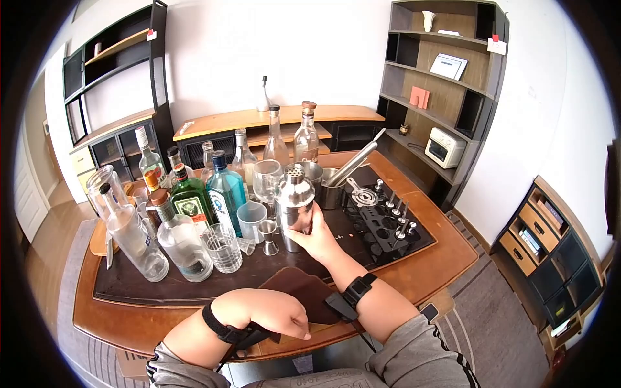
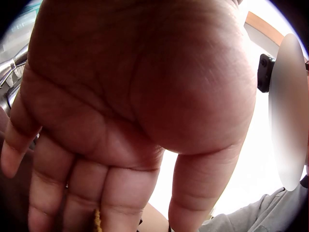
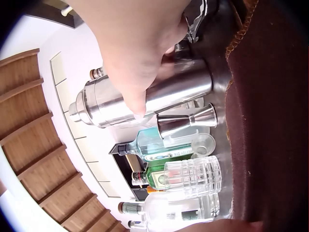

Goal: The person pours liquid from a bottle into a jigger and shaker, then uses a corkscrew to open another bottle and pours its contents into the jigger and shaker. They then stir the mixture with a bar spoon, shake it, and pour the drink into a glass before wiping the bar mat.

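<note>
A steel cocktail shaker (image 1: pixel 296 204) stands upright on the dark mat, and my right hand (image 1: pixel 315 238) grips its side. In the right wrist view, the thumb of my right hand (image 3: pixel 140 63) lies across the shaker (image 3: pixel 178 84). Just left of it is a steel jigger (image 1: pixel 269 238), which touches no hand. My left hand (image 1: pixel 278 313) hangs over the table's near edge by a brown leather piece (image 1: pixel 297 291), holding nothing. Its palm (image 2: pixel 135 87) fills the left wrist view, fingers loosely bent.
Several bottles, among them a blue one (image 1: pixel 226 194) and a green one (image 1: pixel 191 199), crowd the left of the table with a cut-glass tumbler (image 1: pixel 223 249). Behind the shaker are metal cups (image 1: pixel 332 194) holding a steel tool. A black rack (image 1: pixel 381 223) with pourers lies right.
</note>
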A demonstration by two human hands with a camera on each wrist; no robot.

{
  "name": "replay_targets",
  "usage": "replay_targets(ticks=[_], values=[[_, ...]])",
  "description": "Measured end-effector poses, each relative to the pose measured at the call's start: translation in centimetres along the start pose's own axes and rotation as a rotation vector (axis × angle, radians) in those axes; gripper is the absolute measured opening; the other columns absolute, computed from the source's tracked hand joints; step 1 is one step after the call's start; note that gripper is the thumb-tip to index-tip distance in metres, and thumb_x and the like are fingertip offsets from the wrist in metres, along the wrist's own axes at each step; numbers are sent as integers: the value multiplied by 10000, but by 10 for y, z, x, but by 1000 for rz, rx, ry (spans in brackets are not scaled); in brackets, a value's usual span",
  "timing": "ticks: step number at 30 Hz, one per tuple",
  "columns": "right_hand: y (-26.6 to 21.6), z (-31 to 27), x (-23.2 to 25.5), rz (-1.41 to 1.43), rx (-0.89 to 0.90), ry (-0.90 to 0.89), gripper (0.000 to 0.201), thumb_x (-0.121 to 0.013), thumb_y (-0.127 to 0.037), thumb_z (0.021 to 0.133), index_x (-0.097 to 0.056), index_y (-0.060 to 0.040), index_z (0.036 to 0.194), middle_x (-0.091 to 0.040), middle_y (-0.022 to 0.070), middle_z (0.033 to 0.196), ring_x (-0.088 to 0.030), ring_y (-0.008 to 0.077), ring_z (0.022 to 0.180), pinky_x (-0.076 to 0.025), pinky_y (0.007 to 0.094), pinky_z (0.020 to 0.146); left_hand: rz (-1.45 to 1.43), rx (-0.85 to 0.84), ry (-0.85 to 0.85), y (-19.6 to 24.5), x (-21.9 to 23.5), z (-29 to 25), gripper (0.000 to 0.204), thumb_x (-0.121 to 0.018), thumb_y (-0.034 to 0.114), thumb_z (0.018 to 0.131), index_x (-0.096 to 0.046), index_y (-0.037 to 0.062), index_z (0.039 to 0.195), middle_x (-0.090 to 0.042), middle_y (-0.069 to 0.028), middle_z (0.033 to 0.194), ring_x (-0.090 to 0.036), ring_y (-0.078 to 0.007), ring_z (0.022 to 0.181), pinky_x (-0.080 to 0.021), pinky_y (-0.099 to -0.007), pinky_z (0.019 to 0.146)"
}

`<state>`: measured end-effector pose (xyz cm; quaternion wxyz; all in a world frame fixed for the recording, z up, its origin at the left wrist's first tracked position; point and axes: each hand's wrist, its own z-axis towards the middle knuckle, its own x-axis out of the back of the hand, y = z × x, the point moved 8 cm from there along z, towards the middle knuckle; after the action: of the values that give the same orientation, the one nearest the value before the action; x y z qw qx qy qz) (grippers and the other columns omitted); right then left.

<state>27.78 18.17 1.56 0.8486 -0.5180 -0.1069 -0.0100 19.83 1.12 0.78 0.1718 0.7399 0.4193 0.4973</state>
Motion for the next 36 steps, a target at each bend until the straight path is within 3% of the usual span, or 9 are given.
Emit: replay_targets(ticks=[4,6,8,11,14,18,27,33,36], values=[[25,8,16,-244,81,-89,885,-785,-207,795,-269,69,1460,-590,208,1163,-582,296,1116,-469,339,975,-22,-9,1,1,1,-2,368,-585,331,946,-693,-9,1033,-671,-168,941,-630,-309,905,-475,-366,806],[-7,-5,41,-408,-42,-91,644,-733,-259,841,-487,62,1341,-616,222,1145,-611,305,1061,-495,339,926,-35,-6,13,1,2,-5,367,-587,333,946,-696,-3,1047,-676,-164,969,-631,-305,941,-475,-364,832],[-13,-10,62,-315,-156,-43,436,-706,-225,850,-616,19,1201,-652,198,1061,-643,277,968,-511,341,866,-34,-19,15,2,3,-6,368,-591,335,947,-692,6,1077,-677,-162,1012,-626,-304,987,-473,-363,864],[-30,-12,85,-602,-43,72,238,-662,-137,818,-690,-50,1038,-660,173,1017,-643,306,937,-514,363,851,-5,-77,45,6,8,-9,385,-596,336,947,-663,23,1160,-664,-165,1097,-608,-309,1063,-461,-361,920],[-9,-12,87,-844,-133,-44,231,-617,-110,818,-702,-70,1028,-662,168,1039,-633,325,997,-501,385,889,28,-145,145,11,14,-16,439,-602,335,946,-601,36,1267,-635,-175,1173,-586,-317,1120,-446,-360,961],[26,-11,82,-847,-232,-143,251,-587,-69,790,-717,-82,1005,-661,171,1078,-625,323,1043,-486,394,926,34,-143,178,9,17,-18,510,-609,334,943,-530,48,1357,-614,-182,1217,-578,-313,1140,-439,-360,977],[46,-12,78,-800,-371,-240,226,-545,-27,768,-723,-86,894,-700,180,920,-664,328,917,-509,393,816,-24,-71,168,10,17,-19,562,-628,355,927,-507,42,1378,-623,-170,1196,-593,-290,1095,-457,-359,939],[49,-14,76,-831,-389,-333,200,-594,-52,796,-717,-76,953,-708,130,845,-672,253,793,-527,362,729,24,-90,236,9,22,-21,548,-631,335,924,-512,39,1369,-638,-168,1159,-603,-287,1072,-469,-361,916],[36,-19,80,-529,-530,-304,154,-607,-64,817,-697,-41,939,-674,95,755,-640,183,675,-517,322,640,-7,-73,323,14,32,-26,516,-636,318,920,-537,35,1340,-650,-165,1133,-617,-276,1047,-481,-360,901]])
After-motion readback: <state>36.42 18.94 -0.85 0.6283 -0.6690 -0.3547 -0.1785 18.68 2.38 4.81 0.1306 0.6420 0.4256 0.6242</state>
